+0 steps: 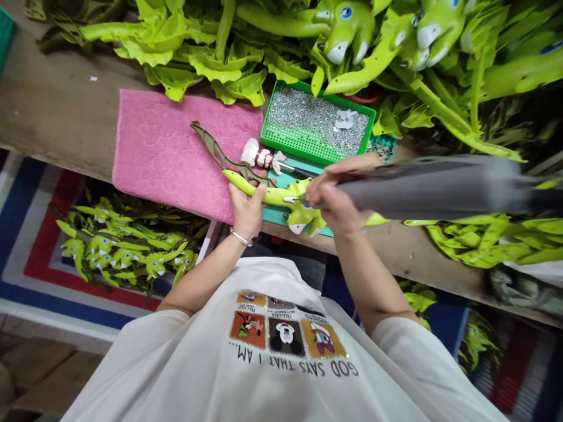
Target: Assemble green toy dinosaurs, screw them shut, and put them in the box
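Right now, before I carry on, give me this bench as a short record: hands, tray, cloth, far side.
Left hand: grips the lime-green part by its long end
Right hand: around the grey tool, tip at the part; exact contact unclear
Green tray: holds small silvery pieces
Pink cloth: on the bench, left of the tray
Far side: heaped lime-green parts

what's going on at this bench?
The left hand holds a bright green toy part at the bench edge. The right hand grips a grey cylindrical tool, its working end at that part; contact is hard to make out. A green tray of small metal pieces sits just beyond, with a pink towel to the left.
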`<action>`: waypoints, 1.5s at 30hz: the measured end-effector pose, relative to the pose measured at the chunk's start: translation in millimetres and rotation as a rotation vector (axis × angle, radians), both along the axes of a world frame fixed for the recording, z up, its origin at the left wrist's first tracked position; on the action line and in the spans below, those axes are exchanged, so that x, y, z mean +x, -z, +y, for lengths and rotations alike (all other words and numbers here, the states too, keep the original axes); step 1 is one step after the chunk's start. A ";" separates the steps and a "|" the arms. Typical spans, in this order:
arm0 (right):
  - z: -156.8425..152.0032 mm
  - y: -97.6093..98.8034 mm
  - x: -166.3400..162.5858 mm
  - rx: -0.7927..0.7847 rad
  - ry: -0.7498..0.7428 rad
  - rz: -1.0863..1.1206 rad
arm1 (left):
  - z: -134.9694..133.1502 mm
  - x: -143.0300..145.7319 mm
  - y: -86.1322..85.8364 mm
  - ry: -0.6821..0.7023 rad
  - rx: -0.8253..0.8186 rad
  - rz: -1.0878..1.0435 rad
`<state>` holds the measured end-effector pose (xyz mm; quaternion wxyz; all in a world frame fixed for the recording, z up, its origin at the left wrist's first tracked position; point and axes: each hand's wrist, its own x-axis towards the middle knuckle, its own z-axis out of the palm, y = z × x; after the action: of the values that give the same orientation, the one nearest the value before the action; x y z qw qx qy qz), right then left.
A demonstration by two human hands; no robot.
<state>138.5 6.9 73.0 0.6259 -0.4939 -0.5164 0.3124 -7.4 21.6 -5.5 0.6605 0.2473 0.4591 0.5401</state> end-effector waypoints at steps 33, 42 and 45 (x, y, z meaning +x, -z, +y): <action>-47.5 -19.4 3.1 0.181 0.010 0.073 | -73.2 -6.7 -4.9 0.333 0.756 1.210; -59.4 32.3 -1.2 -0.017 -0.061 -0.037 | -57.0 15.0 7.9 0.426 0.834 1.427; -60.4 40.8 -3.6 -0.109 -0.042 -0.034 | -55.2 14.1 13.1 0.473 0.848 1.407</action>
<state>134.9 -53.4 32.3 0.5826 -0.5214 -0.5195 0.3448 6.7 -33.6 -18.7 0.1687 0.8407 0.4577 0.2351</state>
